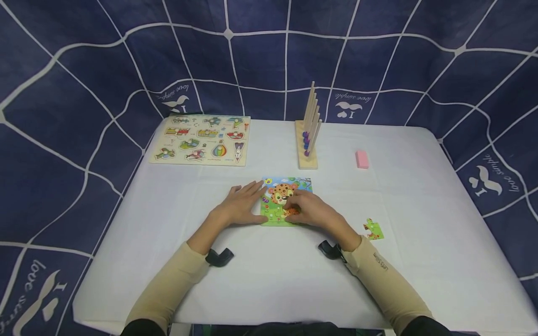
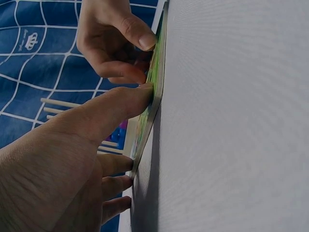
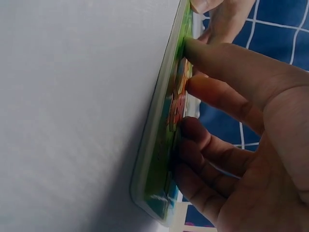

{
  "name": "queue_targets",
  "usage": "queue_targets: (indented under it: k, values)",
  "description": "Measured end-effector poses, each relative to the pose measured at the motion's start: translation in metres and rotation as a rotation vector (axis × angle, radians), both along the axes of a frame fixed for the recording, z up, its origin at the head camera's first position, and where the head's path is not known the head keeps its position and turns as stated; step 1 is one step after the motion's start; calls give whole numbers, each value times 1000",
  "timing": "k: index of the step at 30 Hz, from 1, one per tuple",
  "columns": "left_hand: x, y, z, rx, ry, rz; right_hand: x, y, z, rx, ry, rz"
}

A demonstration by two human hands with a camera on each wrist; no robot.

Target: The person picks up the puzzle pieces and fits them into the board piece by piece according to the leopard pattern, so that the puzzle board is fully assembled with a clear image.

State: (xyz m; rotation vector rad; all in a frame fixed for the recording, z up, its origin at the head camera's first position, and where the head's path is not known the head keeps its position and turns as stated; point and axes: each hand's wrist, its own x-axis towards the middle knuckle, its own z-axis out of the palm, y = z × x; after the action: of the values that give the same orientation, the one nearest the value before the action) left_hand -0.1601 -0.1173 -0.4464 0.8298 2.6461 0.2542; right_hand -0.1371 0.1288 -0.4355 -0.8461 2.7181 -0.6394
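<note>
A jigsaw puzzle (image 1: pixel 275 217) with a leopard cub on green grass lies flat in its tray before me. My left hand (image 1: pixel 241 205) rests along its left side; the thumb touches the lower left corner and the straight fingers reach the left edge. Over the lower right part my right hand (image 1: pixel 313 210) bends its thumb and index finger about a spotted puzzle piece (image 3: pixel 183 72); its other fingers touch the puzzle face. That hand covers the lower right corner. A loose green puzzle piece (image 1: pixel 373 229) lies on the table right of the right wrist.
A wooden vehicle peg puzzle (image 1: pixel 201 140) stands back left. At the back middle is a wooden base with upright rods (image 1: pixel 308 135) and blue and purple beads. A pink block (image 1: pixel 362 159) lies right of it, on the white table (image 1: pixel 260 280). A blue checked cloth (image 1: pixel 269 60) hangs behind.
</note>
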Motion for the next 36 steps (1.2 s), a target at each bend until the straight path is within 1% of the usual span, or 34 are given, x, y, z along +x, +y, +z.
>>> queue_targets:
  k: [9, 14, 19, 24, 30, 36]
  values:
    - [1, -1, 2, 2, -6, 6, -2, -4, 2, -14, 11, 25]
    - [1, -1, 3, -1, -11, 6, -1, -5, 3, 8, -24, 0]
    - [-1, 1, 2, -7, -18, 7, 0, -6, 5, 55, -41, -23]
    - [0, 2, 3, -11, -27, 5, 1, -6, 7, 60, -62, -30]
    - [0, 3, 2, -12, -29, 6, -2, -5, 4, 11, -47, -22]
    - [-1, 3, 0, -10, -31, 6, -5, -2, -1, -41, -84, -53]
